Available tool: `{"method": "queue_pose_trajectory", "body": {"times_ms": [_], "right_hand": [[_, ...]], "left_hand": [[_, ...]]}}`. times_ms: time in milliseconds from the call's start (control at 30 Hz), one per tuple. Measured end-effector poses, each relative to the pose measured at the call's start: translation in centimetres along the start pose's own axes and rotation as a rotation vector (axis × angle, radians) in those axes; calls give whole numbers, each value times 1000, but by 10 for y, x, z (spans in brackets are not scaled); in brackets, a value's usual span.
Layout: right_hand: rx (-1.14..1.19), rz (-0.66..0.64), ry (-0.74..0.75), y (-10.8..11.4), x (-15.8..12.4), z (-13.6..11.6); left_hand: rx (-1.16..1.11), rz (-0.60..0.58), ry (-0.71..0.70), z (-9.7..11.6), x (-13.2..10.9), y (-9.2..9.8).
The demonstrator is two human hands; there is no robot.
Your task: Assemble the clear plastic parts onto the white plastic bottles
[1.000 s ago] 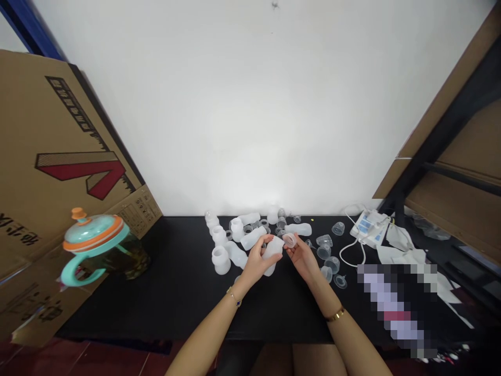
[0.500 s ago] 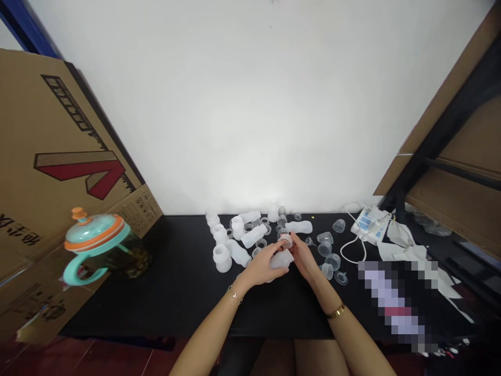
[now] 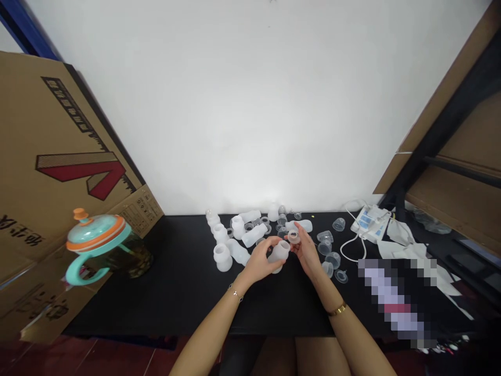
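My left hand (image 3: 260, 262) is wrapped round a milky white baby bottle (image 3: 280, 253), its open neck tilted up toward the right. Just right of the neck, my right hand (image 3: 307, 255) pinches a translucent screw ring (image 3: 293, 237) between thumb and fingers. Ring and bottle are apart. Left of my hands, several more white bottles stand or lie, among them an upright one (image 3: 223, 257) and a lying one (image 3: 254, 235). Clear dome caps (image 3: 333, 260) and a nipple (image 3: 341, 275) lie to the right of my right hand.
A jug with a turquoise handle and lid (image 3: 99, 235) stands at the left by a cardboard box (image 3: 70, 156). Right of the caps lie a white power strip (image 3: 370, 224) with cables and some white paper (image 3: 403, 250). A white wall (image 3: 250, 104) backs the black table (image 3: 176, 292).
My left hand has turned the bottle so its open neck points more upward. My right hand has moved slightly right with the ring, away from my left fingers.
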State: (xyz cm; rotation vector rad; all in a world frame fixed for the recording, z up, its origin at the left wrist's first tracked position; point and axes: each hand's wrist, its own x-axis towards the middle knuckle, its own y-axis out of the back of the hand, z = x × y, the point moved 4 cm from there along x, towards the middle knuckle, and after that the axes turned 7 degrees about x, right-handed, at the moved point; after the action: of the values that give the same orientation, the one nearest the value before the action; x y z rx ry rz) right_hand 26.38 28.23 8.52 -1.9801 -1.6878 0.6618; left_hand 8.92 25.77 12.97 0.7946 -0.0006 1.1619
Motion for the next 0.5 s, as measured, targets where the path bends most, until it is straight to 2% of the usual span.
{"method": "queue_pose_trajectory", "body": {"times_ms": [233,500], "right_hand": [[17,-47,-49,-5,-1,3],[-50,-74,-43,-10,-4,2]], "left_hand": [[-6,153,75,-19,1,-6],[122,225,80,-30,0,-7]]}}
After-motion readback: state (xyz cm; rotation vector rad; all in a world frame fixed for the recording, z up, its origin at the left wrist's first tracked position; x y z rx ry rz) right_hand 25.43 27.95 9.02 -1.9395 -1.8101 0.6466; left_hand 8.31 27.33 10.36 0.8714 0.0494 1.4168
